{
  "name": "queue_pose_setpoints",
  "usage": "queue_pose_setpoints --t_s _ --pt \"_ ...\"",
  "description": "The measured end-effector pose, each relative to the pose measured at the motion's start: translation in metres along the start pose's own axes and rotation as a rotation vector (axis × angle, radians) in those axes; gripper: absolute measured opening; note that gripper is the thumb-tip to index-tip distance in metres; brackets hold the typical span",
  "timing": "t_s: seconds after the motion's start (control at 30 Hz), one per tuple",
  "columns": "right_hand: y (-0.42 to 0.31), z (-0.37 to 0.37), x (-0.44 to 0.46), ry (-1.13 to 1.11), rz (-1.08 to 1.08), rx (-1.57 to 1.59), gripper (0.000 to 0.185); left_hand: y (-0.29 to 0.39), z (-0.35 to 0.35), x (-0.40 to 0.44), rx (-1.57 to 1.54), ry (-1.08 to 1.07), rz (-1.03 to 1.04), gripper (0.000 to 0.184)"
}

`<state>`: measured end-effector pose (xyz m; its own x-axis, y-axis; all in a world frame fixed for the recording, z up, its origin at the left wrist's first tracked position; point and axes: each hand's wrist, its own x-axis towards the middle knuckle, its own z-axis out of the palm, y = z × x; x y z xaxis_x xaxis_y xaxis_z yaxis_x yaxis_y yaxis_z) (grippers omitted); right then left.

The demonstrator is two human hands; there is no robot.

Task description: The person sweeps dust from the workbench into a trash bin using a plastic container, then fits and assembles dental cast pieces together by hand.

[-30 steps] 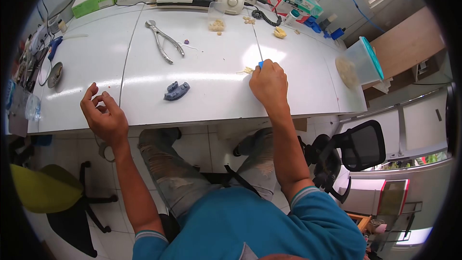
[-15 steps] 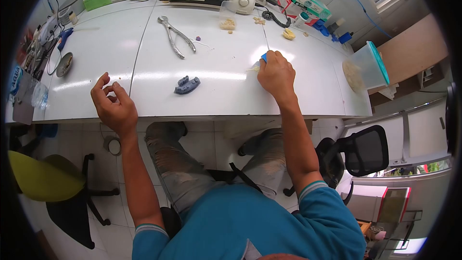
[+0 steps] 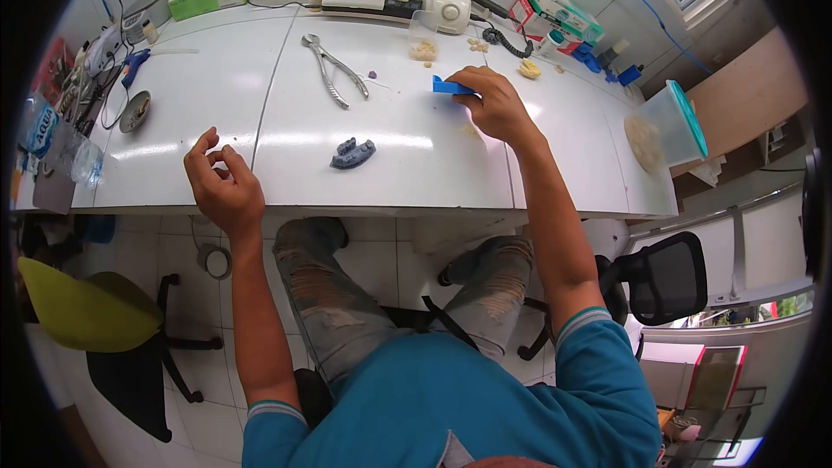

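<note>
Right hand (image 3: 494, 104): grip pinches the blue bar-shaped piece (image 3: 448, 86) over the counter (image 3: 416, 180); piece projects leftward, long axis roughly left-to-right. Left hand (image 3: 225, 191): well apart, loosely curled, no held item visible.

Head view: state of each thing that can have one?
Right hand, gripping blue tool
Blue tool, held
Left hand, half curled, nothing visible in it
Pliers, lying, handles spread
Grey model, on table, clear of both hands
Tub, lidded, partly filled
Green chair, unoccupied
</note>
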<state>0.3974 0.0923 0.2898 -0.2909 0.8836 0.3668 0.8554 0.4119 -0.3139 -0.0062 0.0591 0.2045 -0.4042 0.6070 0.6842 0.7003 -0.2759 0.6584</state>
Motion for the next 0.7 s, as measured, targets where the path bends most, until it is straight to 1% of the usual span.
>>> queue_pose_setpoints --t_s 0.07,0.2,0.23,0.33,0.43,0.53,0.6,0.67,0.7 --pt "-0.007 0.008 0.012 -0.033 -0.099 -0.051 0.023 -0.001 -0.001 0.001 0.001 0.002 -0.001 0.027" --pt "-0.007 0.025 0.017 -0.091 -0.14 -0.104 0.027 -0.001 -0.001 0.0 0.005 0.005 0.003 0.027" --pt "-0.014 0.021 0.009 -0.093 -0.146 -0.118 0.03 -0.002 0.0 0.0 0.004 0.008 0.003 0.027" --pt "-0.018 0.005 -0.027 -0.1 -0.197 -0.106 0.027 0.0 -0.001 0.0 0.001 0.009 0.003 0.027" --pt "-0.018 -0.009 -0.04 -0.129 -0.193 -0.074 0.024 0.006 0.0 0.001 0.001 0.012 0.001 0.025" --pt "-0.024 -0.007 -0.013 -0.075 -0.129 0.005 0.021 0.003 0.001 0.001 -0.007 0.03 0.027 0.026" --pt "-0.035 0.0 0.017 0.011 -0.12 -0.011 0.018 0.004 0.001 0.002 -0.007 0.025 0.022 0.026" --pt "-0.034 0.014 0.054 -0.005 -0.13 -0.085 0.02 0.002 -0.001 0.0 -0.001 0.013 0.023 0.027" --pt "-0.033 0.022 0.072 -0.005 -0.176 -0.09 0.02 0.001 -0.001 0.001 0.004 0.012 0.026 0.027"
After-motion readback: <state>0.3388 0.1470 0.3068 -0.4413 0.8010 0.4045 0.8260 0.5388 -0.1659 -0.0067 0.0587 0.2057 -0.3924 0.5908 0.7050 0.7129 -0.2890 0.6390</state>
